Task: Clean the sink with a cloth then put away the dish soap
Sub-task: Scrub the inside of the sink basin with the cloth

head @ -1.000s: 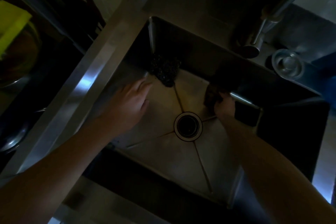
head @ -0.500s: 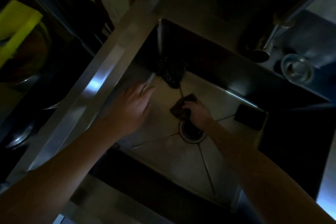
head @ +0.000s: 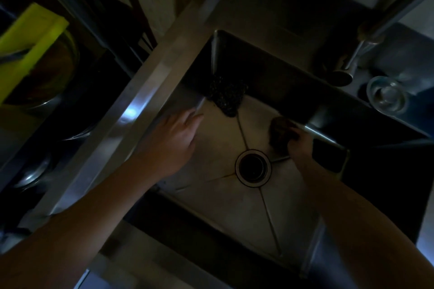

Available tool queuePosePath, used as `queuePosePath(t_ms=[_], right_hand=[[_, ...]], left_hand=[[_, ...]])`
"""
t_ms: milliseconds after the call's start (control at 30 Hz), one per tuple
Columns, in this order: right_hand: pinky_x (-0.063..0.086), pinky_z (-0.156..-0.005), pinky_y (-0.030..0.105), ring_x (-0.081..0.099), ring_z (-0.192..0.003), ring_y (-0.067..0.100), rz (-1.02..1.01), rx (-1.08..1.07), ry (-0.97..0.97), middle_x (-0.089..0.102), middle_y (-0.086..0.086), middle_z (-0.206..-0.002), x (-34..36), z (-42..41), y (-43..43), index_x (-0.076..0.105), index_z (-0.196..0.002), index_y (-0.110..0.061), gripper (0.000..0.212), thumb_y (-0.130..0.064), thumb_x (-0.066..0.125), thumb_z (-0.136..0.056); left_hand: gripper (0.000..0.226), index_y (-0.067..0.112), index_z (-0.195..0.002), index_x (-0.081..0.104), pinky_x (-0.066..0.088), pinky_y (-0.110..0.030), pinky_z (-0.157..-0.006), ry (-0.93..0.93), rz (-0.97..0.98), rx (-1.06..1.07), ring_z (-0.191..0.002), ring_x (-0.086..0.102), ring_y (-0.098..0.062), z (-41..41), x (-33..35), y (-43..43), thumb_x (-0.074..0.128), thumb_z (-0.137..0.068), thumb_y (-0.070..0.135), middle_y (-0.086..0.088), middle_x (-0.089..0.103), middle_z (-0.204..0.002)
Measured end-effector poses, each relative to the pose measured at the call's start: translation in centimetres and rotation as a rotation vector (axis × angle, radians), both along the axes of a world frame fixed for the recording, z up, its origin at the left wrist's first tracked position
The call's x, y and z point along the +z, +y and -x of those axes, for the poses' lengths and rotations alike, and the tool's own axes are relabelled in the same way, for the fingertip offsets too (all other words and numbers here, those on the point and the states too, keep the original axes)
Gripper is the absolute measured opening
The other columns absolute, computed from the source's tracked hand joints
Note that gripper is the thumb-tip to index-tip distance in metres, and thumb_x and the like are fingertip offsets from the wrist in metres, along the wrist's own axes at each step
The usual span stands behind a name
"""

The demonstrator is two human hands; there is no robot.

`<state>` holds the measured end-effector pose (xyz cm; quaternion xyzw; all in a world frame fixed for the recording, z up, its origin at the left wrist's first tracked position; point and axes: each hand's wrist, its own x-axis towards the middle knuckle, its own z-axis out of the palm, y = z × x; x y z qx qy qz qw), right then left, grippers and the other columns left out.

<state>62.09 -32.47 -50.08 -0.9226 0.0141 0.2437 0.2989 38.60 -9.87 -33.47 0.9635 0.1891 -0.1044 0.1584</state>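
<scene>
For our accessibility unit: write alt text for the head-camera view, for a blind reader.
In a dim steel sink, the right hand holds a dark cloth against the floor beyond the drain. The left hand rests open near a black scourer in the corner.

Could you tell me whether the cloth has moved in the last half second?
Yes. The cloth, gripped by the right hand, has slid rightward away from the drain, toward the far wall of the sink.
</scene>
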Motion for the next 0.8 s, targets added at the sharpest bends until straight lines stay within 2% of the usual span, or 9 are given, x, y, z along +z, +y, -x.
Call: queuePosePath(t_ms=[167, 233, 300, 367, 433, 500, 567, 633, 800], right_hand=[[0.044, -0.098, 0.02, 0.061, -0.109, 0.022, -0.002, 0.036, 0.017, 0.064, 0.009, -0.12, 0.5, 0.0, 3.9, 0.062, -0.12, -0.007, 0.033, -0.002, 0.046, -0.092], [0.038, -0.07, -0.001, 0.054, -0.078, -0.009, 0.054, 0.336, 0.048, 0.062, -0.022, -0.088, 0.5, 0.1, 5.9, 0.061, -0.103, -0.023, 0.031, -0.002, 0.041, -0.092], [0.027, -0.045, 0.009, 0.04, -0.052, -0.001, -0.11, 0.455, 0.039, 0.045, -0.016, -0.051, 0.4, 1.4, 7.4, 0.036, -0.074, -0.03, 0.031, -0.003, 0.037, -0.09], [0.035, -0.052, 0.011, 0.044, -0.058, 0.0, -0.11, 0.516, 0.082, 0.043, -0.014, -0.064, -0.2, 3.0, 7.7, 0.044, -0.075, -0.026, 0.031, -0.004, 0.037, -0.095], [0.037, -0.063, 0.002, 0.043, -0.065, -0.012, -0.017, 0.741, -0.015, 0.039, -0.024, -0.079, 0.2, 4.6, 7.7, 0.06, -0.098, -0.032, 0.035, -0.004, 0.04, -0.095], [0.035, -0.07, 0.003, 0.037, -0.075, -0.015, 0.092, 0.884, -0.014, 0.046, -0.021, -0.088, -0.4, 6.0, 6.4, 0.062, -0.122, -0.014, 0.036, -0.002, 0.044, -0.093], [0.041, -0.086, 0.013, 0.056, -0.096, 0.005, 0.085, 0.905, 0.035, 0.06, 0.003, -0.111, -0.7, 7.3, 5.7, 0.055, -0.13, -0.002, 0.038, -0.001, 0.047, -0.093], [0.035, -0.105, 0.028, 0.049, -0.124, 0.026, 0.122, 0.995, 0.107, 0.052, 0.012, -0.136, 0.3, 8.0, 5.7, 0.056, -0.13, -0.005, 0.038, -0.002, 0.046, -0.094], [0.038, -0.104, 0.035, 0.045, -0.127, 0.03, 0.205, 1.001, 0.159, 0.048, 0.013, -0.14, 0.8, 9.0, 7.5, 0.054, -0.131, -0.015, 0.043, -0.003, 0.05, -0.09]], left_hand=[[0.048, 0.017, -0.136, 0.042, 0.035, -0.044, -0.1, 0.024, -0.032, 0.016, -0.123, 0.044, -0.03, 0.4, -0.2, 0.2, 0.051, -0.089, 0.023, -0.009, 0.041, -0.142], [0.048, 0.017, -0.136, 0.042, 0.034, -0.044, -0.101, 0.035, -0.052, 0.007, -0.122, 0.046, -0.03, 0.5, -0.3, 0.3, 0.051, -0.09, 0.024, -0.009, 0.041, -0.142], [0.05, 0.018, -0.138, 0.04, 0.034, -0.044, -0.101, 0.05, -0.064, 0.005, -0.123, 0.046, -0.029, 0.6, -0.4, 0.3, 0.051, -0.09, 0.025, -0.008, 0.041, -0.143], [0.051, 0.017, -0.137, 0.042, 0.037, -0.045, -0.098, 0.042, -0.063, 0.007, -0.122, 0.047, -0.029, 0.7, -0.3, 0.3, 0.054, -0.088, 0.023, -0.009, 0.042, -0.141], [0.05, 0.015, -0.133, 0.047, 0.04, -0.046, -0.096, 0.026, -0.052, 0.006, -0.12, 0.049, -0.032, 1.0, -0.2, 0.2, 0.059, -0.085, 0.02, -0.012, 0.047, -0.137], [0.049, 0.013, -0.129, 0.05, 0.041, -0.047, -0.096, 0.023, -0.053, -0.005, -0.119, 0.05, -0.035, 1.1, 0.0, 0.2, 0.063, -0.082, 0.017, -0.014, 0.05, -0.133], [0.049, 0.012, -0.128, 0.051, 0.041, -0.048, -0.097, 0.03, -0.054, -0.016, -0.118, 0.05, -0.035, 1.4, 0.2, 0.1, 0.064, -0.08, 0.016, -0.015, 0.051, -0.132], [0.05, 0.012, -0.128, 0.05, 0.04, -0.049, -0.099, 0.034, -0.054, -0.02, -0.12, 0.05, -0.035, 1.6, 0.5, 0.0, 0.064, -0.08, 0.016, -0.014, 0.051, -0.133], [0.051, 0.012, -0.133, 0.048, 0.036, -0.046, -0.103, 0.002, -0.044, 0.008, -0.125, 0.044, -0.033, 2.2, 1.4, -0.4, 0.062, -0.084, 0.015, -0.013, 0.047, -0.138]])
